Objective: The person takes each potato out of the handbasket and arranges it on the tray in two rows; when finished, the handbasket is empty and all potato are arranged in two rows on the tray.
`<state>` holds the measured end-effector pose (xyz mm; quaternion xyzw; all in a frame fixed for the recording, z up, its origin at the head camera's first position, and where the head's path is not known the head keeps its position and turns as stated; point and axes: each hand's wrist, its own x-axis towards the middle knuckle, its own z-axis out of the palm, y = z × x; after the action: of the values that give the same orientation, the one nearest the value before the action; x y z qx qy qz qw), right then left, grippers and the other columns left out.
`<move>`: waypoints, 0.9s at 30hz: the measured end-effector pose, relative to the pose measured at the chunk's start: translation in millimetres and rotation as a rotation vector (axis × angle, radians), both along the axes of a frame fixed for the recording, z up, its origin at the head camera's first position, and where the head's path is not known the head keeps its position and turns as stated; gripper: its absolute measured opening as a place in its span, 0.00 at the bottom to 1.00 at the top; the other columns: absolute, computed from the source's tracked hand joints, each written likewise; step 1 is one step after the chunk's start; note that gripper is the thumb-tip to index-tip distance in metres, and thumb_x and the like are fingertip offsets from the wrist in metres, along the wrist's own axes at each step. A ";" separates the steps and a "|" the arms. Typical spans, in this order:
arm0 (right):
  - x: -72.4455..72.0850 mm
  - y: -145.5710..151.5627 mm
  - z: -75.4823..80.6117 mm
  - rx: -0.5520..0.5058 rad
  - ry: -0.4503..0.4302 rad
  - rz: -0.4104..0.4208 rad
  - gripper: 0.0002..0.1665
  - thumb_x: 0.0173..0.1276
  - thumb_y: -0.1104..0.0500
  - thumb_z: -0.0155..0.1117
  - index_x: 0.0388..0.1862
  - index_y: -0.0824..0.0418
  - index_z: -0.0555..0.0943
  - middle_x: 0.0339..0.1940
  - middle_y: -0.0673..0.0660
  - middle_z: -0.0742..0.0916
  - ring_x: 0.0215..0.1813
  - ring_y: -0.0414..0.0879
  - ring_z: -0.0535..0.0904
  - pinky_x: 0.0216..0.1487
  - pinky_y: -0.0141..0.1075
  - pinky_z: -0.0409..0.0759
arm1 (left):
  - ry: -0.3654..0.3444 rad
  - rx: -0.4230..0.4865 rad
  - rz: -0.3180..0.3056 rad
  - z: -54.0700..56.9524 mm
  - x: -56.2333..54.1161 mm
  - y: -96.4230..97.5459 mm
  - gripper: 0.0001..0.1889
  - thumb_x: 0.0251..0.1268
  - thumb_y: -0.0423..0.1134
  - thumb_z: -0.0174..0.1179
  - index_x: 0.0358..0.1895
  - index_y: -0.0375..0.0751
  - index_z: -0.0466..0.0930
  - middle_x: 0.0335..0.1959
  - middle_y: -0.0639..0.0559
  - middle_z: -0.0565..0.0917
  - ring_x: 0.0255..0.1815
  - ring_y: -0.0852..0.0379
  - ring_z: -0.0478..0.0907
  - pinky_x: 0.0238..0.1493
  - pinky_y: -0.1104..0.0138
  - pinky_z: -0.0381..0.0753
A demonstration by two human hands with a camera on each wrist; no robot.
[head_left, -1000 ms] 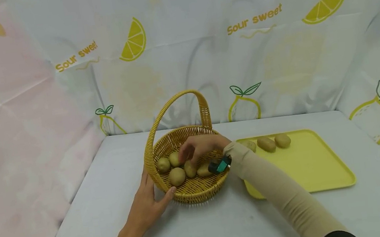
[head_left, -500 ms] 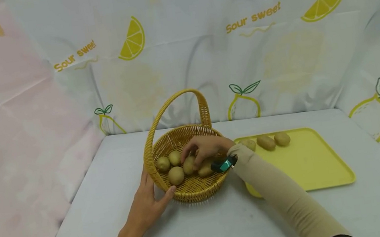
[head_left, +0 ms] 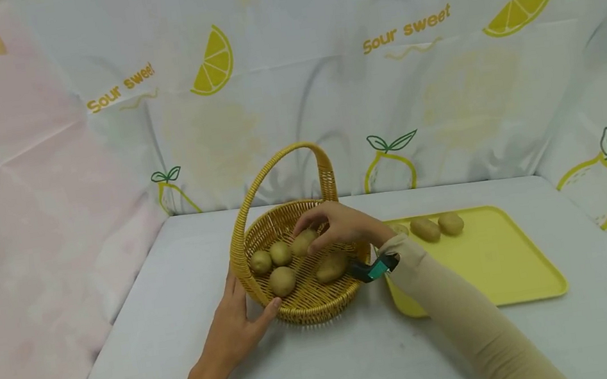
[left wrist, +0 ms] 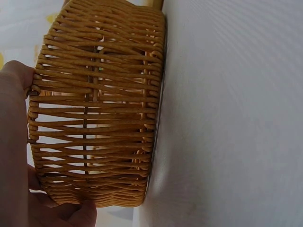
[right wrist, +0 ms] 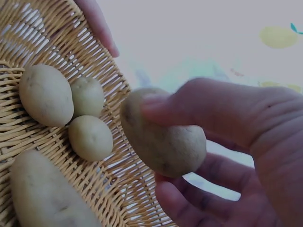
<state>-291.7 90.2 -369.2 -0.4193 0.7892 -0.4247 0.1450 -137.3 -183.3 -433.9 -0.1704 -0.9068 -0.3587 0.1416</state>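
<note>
A round wicker basket with a tall arched handle stands mid-table. My left hand grips its left rim, thumb over the front edge and fingers along the outer side; the left wrist view shows the woven side between thumb and fingertips. Inside the basket, my right hand pinches a potato between thumb and fingers, above the woven bottom. Beneath it a long potato lies on the right of the basket. Three rounder ones, among them a front potato, are grouped at the left.
Right of the basket lies a yellow tray with a few potatoes along its back edge, among them a brown potato; the right sleeve crosses its left side. A lemon-print curtain hangs behind the white table.
My right hand has lifted a potato from the basket's bottom, moving slightly up and to the right and uncovering the long potato. The left hand and basket stay in place.
</note>
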 end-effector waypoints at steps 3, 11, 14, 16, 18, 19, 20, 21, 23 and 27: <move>7.2 7.3 -0.6 -0.011 0.036 -0.063 0.22 0.65 0.60 0.78 0.57 0.61 0.87 0.55 0.50 0.87 0.56 0.46 0.81 0.58 0.44 0.80 | -0.008 0.004 0.004 -0.9 0.2 0.0 0.54 0.71 0.56 0.67 0.87 0.46 0.38 0.86 0.46 0.40 0.81 0.38 0.51 0.71 0.41 0.64; 24.7 26.8 -4.3 -0.109 0.061 -0.238 0.20 0.62 0.59 0.81 0.53 0.57 0.88 0.52 0.50 0.88 0.49 0.48 0.84 0.52 0.46 0.81 | -0.009 -0.003 0.010 -1.4 0.2 -0.6 0.55 0.71 0.56 0.67 0.87 0.50 0.36 0.86 0.46 0.40 0.81 0.38 0.51 0.72 0.42 0.63; 31.7 33.0 -4.4 -0.145 0.028 -0.278 0.20 0.62 0.59 0.81 0.52 0.57 0.88 0.51 0.50 0.88 0.48 0.49 0.84 0.51 0.48 0.81 | -0.006 -0.004 0.009 -1.9 -0.2 -1.0 0.54 0.71 0.56 0.67 0.87 0.51 0.36 0.86 0.46 0.40 0.81 0.37 0.51 0.71 0.41 0.64; 35.3 36.3 -4.7 -0.153 0.023 -0.289 0.19 0.62 0.58 0.81 0.52 0.57 0.88 0.51 0.51 0.88 0.49 0.50 0.84 0.52 0.49 0.81 | -0.004 -0.006 0.008 -2.2 -0.2 -1.1 0.54 0.71 0.55 0.67 0.87 0.50 0.37 0.86 0.45 0.40 0.81 0.37 0.51 0.71 0.41 0.64; 38.2 40.0 -5.3 -0.161 0.023 -0.305 0.20 0.62 0.58 0.81 0.53 0.58 0.88 0.51 0.51 0.88 0.50 0.50 0.84 0.52 0.50 0.80 | -0.004 -0.006 0.007 -2.3 0.0 -0.9 0.54 0.71 0.55 0.67 0.87 0.50 0.37 0.86 0.45 0.40 0.81 0.37 0.52 0.71 0.41 0.64; 39.5 41.9 -5.4 -0.169 0.025 -0.315 0.20 0.62 0.59 0.81 0.53 0.58 0.88 0.51 0.51 0.88 0.50 0.50 0.84 0.51 0.50 0.80 | -0.005 -0.005 0.007 -2.3 0.1 -0.9 0.54 0.71 0.55 0.67 0.87 0.50 0.37 0.86 0.45 0.40 0.81 0.37 0.52 0.71 0.41 0.64; 40.6 43.8 -5.5 -0.178 0.025 -0.323 0.20 0.62 0.59 0.81 0.53 0.58 0.88 0.51 0.52 0.88 0.49 0.51 0.84 0.50 0.50 0.81 | -0.005 -0.004 0.008 -2.3 0.1 -0.9 0.54 0.71 0.55 0.67 0.87 0.50 0.37 0.86 0.46 0.40 0.81 0.37 0.52 0.71 0.41 0.64; 41.8 46.0 -5.2 -0.188 0.025 -0.332 0.20 0.62 0.59 0.81 0.53 0.59 0.88 0.51 0.52 0.88 0.48 0.51 0.84 0.49 0.50 0.81 | -0.005 -0.004 0.008 -2.3 0.1 -1.0 0.54 0.71 0.56 0.67 0.87 0.50 0.37 0.86 0.46 0.40 0.81 0.37 0.52 0.71 0.41 0.64; 44.4 51.0 -4.3 -0.201 0.027 -0.349 0.21 0.62 0.60 0.81 0.53 0.60 0.88 0.50 0.53 0.88 0.47 0.52 0.83 0.48 0.50 0.82 | -0.007 -0.004 0.007 -2.2 0.1 -1.3 0.54 0.71 0.56 0.67 0.87 0.51 0.37 0.86 0.46 0.40 0.81 0.38 0.51 0.71 0.41 0.64; 49.7 63.0 -0.4 -0.194 0.022 -0.397 0.22 0.62 0.60 0.81 0.55 0.61 0.87 0.49 0.55 0.88 0.46 0.52 0.84 0.46 0.48 0.83 | -0.006 -0.008 0.007 -2.7 -1.0 -2.1 0.53 0.71 0.56 0.66 0.87 0.51 0.39 0.86 0.47 0.40 0.81 0.38 0.50 0.71 0.41 0.64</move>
<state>-242.0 153.2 -369.6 -0.2721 0.8132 -0.5144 0.0087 -138.3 -185.4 -436.6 -0.1668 -0.9091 -0.3553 0.1395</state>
